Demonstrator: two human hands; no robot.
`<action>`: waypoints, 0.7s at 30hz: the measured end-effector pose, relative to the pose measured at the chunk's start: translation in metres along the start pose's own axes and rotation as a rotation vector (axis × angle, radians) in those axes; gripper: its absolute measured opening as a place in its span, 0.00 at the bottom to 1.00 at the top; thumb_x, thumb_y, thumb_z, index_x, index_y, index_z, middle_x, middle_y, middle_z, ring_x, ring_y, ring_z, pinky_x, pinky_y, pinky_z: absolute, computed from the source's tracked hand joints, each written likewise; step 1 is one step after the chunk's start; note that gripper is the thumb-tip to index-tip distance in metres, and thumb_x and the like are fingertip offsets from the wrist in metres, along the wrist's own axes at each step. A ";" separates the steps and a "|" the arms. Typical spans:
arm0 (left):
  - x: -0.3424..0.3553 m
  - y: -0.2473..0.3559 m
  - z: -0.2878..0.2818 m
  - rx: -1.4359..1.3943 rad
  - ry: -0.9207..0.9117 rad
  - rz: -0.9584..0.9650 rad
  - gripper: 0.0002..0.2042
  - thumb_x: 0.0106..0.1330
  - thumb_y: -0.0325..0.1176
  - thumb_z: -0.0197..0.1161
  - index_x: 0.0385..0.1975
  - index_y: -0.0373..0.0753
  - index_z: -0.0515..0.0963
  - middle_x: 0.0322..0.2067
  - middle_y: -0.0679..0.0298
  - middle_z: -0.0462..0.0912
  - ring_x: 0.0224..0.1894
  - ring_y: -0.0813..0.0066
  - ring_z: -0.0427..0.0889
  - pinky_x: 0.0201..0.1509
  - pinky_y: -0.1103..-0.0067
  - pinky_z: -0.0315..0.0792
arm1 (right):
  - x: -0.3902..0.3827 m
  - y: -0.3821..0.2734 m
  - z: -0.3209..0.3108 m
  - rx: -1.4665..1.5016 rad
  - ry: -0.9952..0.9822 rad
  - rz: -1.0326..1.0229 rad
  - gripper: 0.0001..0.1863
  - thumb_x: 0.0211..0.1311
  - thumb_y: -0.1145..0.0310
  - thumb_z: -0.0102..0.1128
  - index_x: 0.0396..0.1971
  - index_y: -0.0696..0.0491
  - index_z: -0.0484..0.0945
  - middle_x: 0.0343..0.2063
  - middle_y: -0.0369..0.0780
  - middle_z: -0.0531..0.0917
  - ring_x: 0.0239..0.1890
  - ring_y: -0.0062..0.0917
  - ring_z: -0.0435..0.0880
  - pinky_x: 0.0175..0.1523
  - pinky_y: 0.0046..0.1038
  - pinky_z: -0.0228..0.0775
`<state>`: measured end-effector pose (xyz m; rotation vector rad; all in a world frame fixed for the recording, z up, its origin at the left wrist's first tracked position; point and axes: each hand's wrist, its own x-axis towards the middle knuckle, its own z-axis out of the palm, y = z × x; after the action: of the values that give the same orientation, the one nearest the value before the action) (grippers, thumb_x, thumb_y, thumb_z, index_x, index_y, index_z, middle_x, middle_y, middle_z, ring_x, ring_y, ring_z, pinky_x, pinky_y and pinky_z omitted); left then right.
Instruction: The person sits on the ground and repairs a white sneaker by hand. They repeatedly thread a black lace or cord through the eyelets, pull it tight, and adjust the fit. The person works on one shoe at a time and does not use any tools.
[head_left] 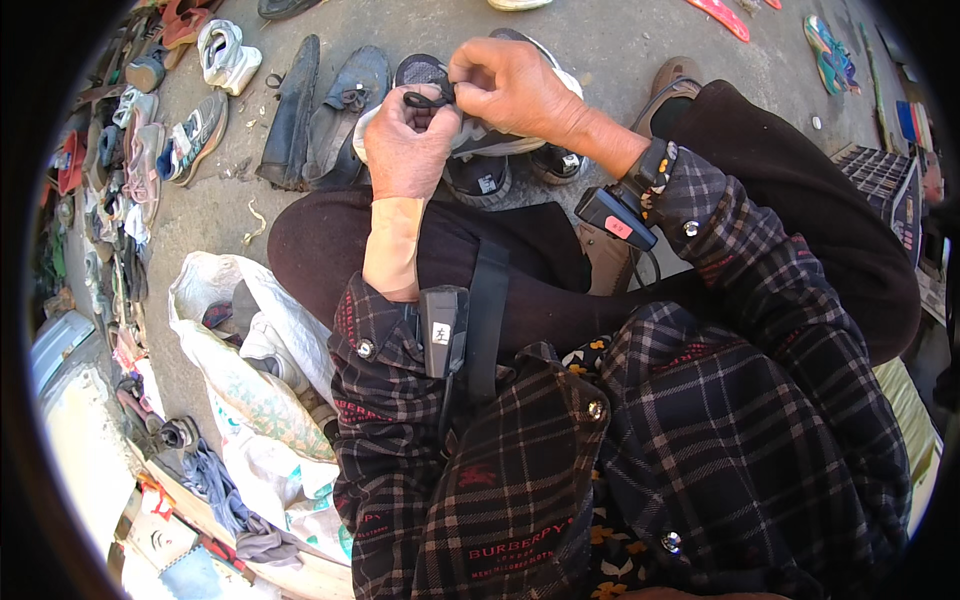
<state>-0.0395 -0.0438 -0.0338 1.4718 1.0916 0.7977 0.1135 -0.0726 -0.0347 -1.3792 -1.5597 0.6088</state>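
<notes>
My left hand (407, 148) is pinched on a black lace (424, 99) of a dark mesh sneaker (422, 71) in front of me. Just to its right, my right hand (505, 92) has its thumb and finger closed on the same lace, the other fingers curled. A white-soled dark shoe (562, 77) is partly hidden behind my right hand. Below the hands are dark shoes with small white labels (480, 184). Two worn dark loafers (345, 130) lie side by side to the left.
Many shoes (140, 170) line the left side, with white sneakers (228, 55) above. A white sack (215, 330) of shoes sits lower left. Teal shoes (830, 55) and red sandals (720, 15) lie upper right, a grey plastic crate (870, 190) below them. My crossed legs surround the work.
</notes>
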 end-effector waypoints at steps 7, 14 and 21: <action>0.000 0.002 -0.001 0.017 -0.008 -0.005 0.12 0.50 0.28 0.62 0.34 0.30 0.74 0.24 0.64 0.79 0.26 0.84 0.76 0.31 0.86 0.71 | 0.003 0.005 -0.002 -0.294 0.074 -0.366 0.06 0.43 0.77 0.55 0.24 0.54 0.71 0.23 0.39 0.74 0.23 0.38 0.76 0.27 0.32 0.69; -0.001 -0.001 -0.002 -0.008 0.000 -0.035 0.11 0.50 0.28 0.62 0.33 0.30 0.75 0.24 0.63 0.79 0.26 0.83 0.77 0.32 0.86 0.71 | -0.001 0.005 -0.003 -0.245 0.009 -0.359 0.07 0.45 0.77 0.54 0.27 0.53 0.71 0.24 0.39 0.75 0.23 0.38 0.77 0.27 0.33 0.70; 0.002 -0.004 -0.002 -0.006 0.008 0.008 0.10 0.50 0.27 0.62 0.32 0.30 0.75 0.24 0.63 0.80 0.26 0.83 0.77 0.32 0.86 0.71 | -0.002 0.006 -0.005 -0.305 -0.060 -0.408 0.07 0.47 0.74 0.55 0.30 0.54 0.72 0.23 0.40 0.76 0.24 0.37 0.78 0.27 0.32 0.70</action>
<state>-0.0416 -0.0406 -0.0376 1.4697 1.0889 0.8124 0.1205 -0.0736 -0.0380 -1.2119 -1.9734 0.1679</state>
